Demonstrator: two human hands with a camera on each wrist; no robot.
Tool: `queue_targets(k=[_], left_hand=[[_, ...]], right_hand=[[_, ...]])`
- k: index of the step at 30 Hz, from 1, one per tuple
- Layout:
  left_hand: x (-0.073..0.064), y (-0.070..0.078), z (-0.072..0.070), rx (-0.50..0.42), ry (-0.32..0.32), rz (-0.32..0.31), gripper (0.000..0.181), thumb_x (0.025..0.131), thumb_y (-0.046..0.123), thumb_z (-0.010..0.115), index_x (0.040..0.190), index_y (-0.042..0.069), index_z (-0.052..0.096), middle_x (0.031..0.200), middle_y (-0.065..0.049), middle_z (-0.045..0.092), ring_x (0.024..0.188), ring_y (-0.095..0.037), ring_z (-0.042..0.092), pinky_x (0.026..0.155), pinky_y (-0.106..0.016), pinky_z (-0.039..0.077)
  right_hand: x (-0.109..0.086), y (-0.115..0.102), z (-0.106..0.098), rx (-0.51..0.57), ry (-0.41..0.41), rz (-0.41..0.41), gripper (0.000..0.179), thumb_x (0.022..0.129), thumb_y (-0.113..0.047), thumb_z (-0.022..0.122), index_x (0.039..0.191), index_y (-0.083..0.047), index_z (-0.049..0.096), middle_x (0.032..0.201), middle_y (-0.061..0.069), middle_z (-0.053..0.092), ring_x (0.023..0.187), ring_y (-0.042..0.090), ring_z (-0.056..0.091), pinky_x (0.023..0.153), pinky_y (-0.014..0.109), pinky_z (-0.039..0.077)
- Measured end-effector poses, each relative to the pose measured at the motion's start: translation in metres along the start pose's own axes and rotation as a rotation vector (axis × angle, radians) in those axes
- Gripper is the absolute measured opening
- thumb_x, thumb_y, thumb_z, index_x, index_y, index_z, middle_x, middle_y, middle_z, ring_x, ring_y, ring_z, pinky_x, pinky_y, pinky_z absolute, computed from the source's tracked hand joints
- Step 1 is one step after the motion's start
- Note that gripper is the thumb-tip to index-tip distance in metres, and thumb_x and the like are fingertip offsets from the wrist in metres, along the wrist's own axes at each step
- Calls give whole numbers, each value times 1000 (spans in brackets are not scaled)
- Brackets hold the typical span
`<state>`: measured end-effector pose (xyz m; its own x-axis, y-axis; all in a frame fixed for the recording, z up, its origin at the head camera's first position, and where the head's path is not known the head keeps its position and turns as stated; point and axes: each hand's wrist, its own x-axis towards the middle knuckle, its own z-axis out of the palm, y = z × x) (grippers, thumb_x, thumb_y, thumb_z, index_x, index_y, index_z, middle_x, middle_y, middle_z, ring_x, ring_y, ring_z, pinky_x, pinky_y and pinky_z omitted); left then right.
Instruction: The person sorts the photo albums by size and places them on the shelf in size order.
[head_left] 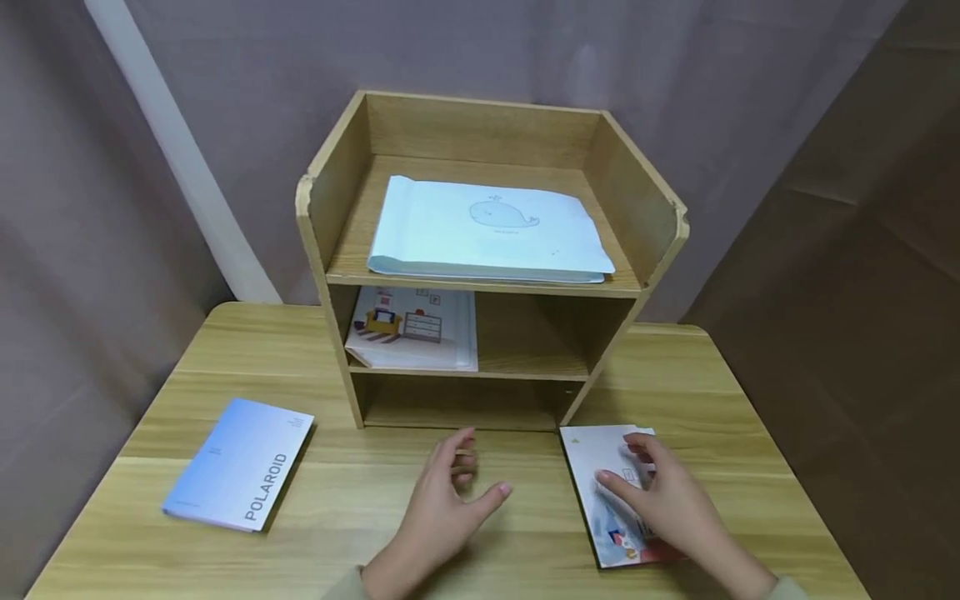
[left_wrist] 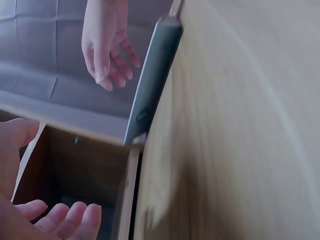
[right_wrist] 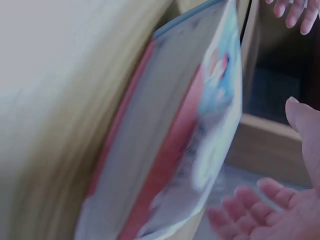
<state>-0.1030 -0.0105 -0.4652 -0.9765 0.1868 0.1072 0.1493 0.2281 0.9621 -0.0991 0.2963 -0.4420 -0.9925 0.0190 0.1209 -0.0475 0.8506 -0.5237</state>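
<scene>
Because the right hand [head_left: 671,504] covers part of the picture book [head_left: 606,521] beneath it, I see only some of the cover, and whether a fingertip touches it I cannot tell. That grip is wide, thumb and bent fingers apart, holding nothing. The left hand [head_left: 442,500] has a wide, unfilled grip too, in front of the wooden shelf unit [head_left: 633,200]. Both sleeves [head_left: 786,590] are cut off below, as is the near edge of the tabletop [head_left: 352,500]; from the right wrist, the book's pages [right_wrist: 152,105] blur. Shade dims the bottom compartment [head_left: 461,404].

The picture book lies toward the tabletop's right edge, its far left corner by the unit's front right foot, bare wood between it and that edge. More bare wood separates the left hand from the POLAROID book [head_left: 240,467] near the left edge. On the top shelf [head_left: 480,169], the whale book [head_left: 487,233] reaches the front edge; beneath, another book [head_left: 412,329] takes up the middle shelf's left side.
</scene>
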Motion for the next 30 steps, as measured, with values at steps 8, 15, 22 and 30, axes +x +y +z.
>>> queue_targets(k=[8, 15, 22, 30], left_hand=[[0, 5, 49, -83, -134, -52, 98, 77, 50, 78, 150, 8, 28, 143, -5, 41, 126, -28, 46, 103, -40, 42], [3, 0, 86, -184, -261, -166, 97, 79, 40, 80, 149, 0, 27, 138, -13, 43, 123, -30, 47, 101, -37, 44], [13, -4, 108, -334, -423, -269, 88, 82, 23, 79, 148, 0, 26, 134, -6, 48, 121, -22, 52, 98, -28, 45], [23, -17, 119, -355, -412, -237, 69, 81, 5, 78, 138, 4, 39, 111, 1, 52, 105, -10, 57, 90, -21, 49]], right_hand=[[-2, 38, -10, -14, -83, 184, 99, 80, -58, 71, 136, 14, 34, 125, 39, 45, 113, 51, 47, 92, 64, 39], [4, 53, -6, -75, -163, 298, 116, 77, -61, 72, 138, 22, 19, 129, 46, 34, 115, 60, 36, 93, 68, 33], [10, 59, -3, -151, -196, 335, 125, 71, -69, 72, 135, 25, 19, 125, 50, 34, 111, 64, 35, 89, 70, 33], [15, 52, 5, -210, -213, 319, 127, 68, -73, 71, 130, 27, 24, 120, 51, 38, 109, 64, 38, 89, 68, 34]])
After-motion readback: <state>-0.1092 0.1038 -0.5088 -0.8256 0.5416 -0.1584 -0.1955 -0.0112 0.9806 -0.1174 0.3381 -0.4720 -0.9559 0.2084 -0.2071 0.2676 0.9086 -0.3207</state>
